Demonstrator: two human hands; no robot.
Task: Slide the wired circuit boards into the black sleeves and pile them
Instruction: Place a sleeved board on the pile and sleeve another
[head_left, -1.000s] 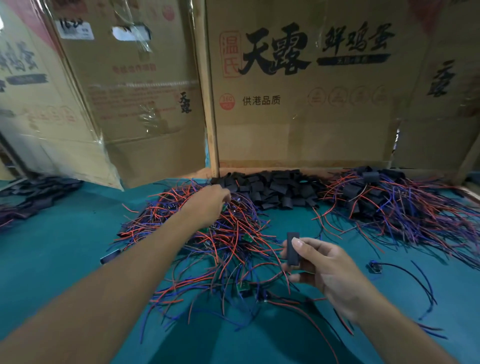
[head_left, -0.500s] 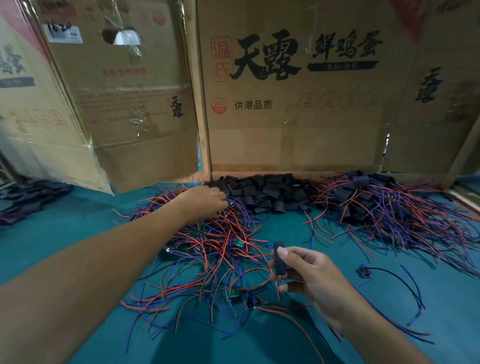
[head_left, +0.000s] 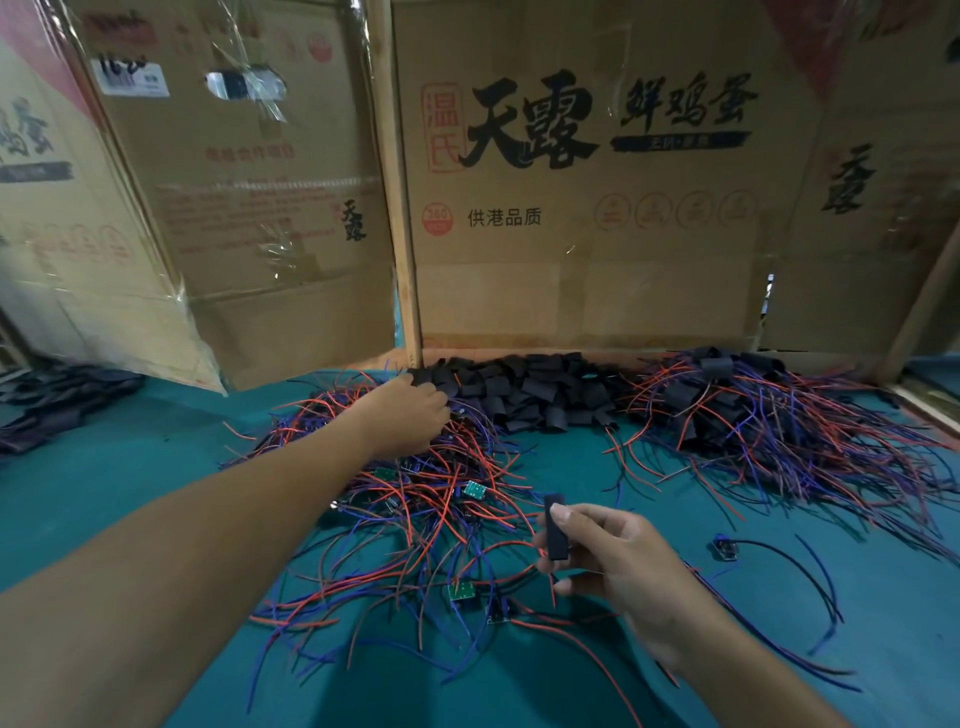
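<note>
A tangle of red and blue wired circuit boards (head_left: 415, 509) covers the middle of the teal table, with small green boards (head_left: 474, 490) showing among the wires. My left hand (head_left: 410, 415) reaches into the far side of this tangle with its fingers curled down into the wires; what they hold is hidden. My right hand (head_left: 602, 551) pinches one flat black sleeve (head_left: 556, 527) upright between thumb and fingers, just right of the tangle. A heap of loose black sleeves (head_left: 524, 395) lies at the back centre. A pile of sleeved boards (head_left: 753, 415) with trailing wires sits at the back right.
Cardboard boxes (head_left: 571, 218) wall off the back of the teal table (head_left: 104, 499). One separate wired part (head_left: 724, 546) with black and blue leads lies to the right of my right hand. More dark pieces (head_left: 57, 400) lie at the far left.
My left hand has pushed a little further back into the wire tangle. My right hand keeps the same black sleeve, almost still.
</note>
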